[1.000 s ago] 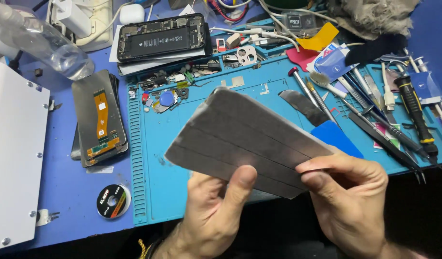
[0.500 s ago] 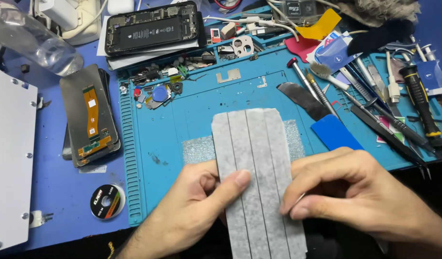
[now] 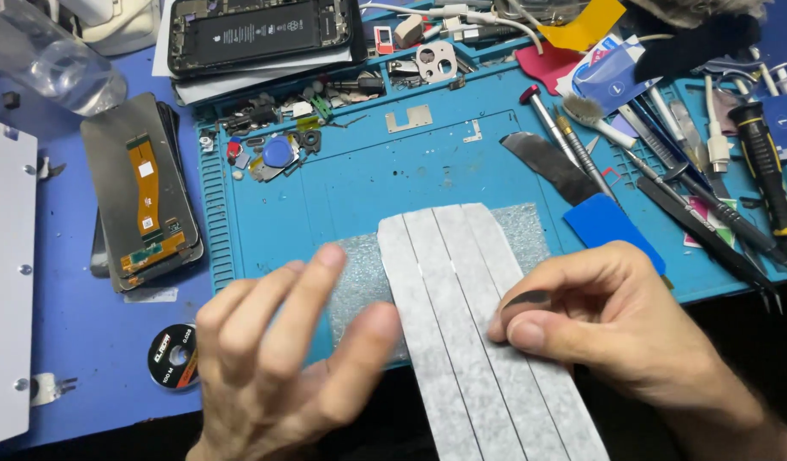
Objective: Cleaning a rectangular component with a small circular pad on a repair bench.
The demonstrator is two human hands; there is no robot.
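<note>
A grey sheet of four long adhesive strips side by side (image 3: pixel 474 333) lies lengthwise toward the person, its far end on the teal silicone repair mat (image 3: pixel 359 183) and its near end running off the front of the counter. Under its far part a speckled grey foam pad (image 3: pixel 359 273) shows on both sides.

The left hand (image 3: pixel 282 358) has its grip wide: the fingers are spread and hold nothing, and the thumb tip touches the left edge of the strip sheet. The right hand (image 3: pixel 615 320) has a narrow grip; its thumb and curled fingers press on the right edge of the sheet, with a small dark oval piece (image 3: pixel 526 299) just at the thumb. Whether that piece is pinched, I cannot tell.

Just beyond the right hand lies a blue plastic pry card (image 3: pixel 611 226), and past it a row of screwdrivers and tweezers (image 3: pixel 701 179). At the back of the mat sits an opened black phone body (image 3: pixel 261 34). Left of the mat, on the blue counter (image 3: pixel 77 316), lie a stack of phone screens with an orange flex cable (image 3: pixel 141 196), a small black wire spool (image 3: pixel 173 355) and a white metal panel (image 3: pixel 5 282).
</note>
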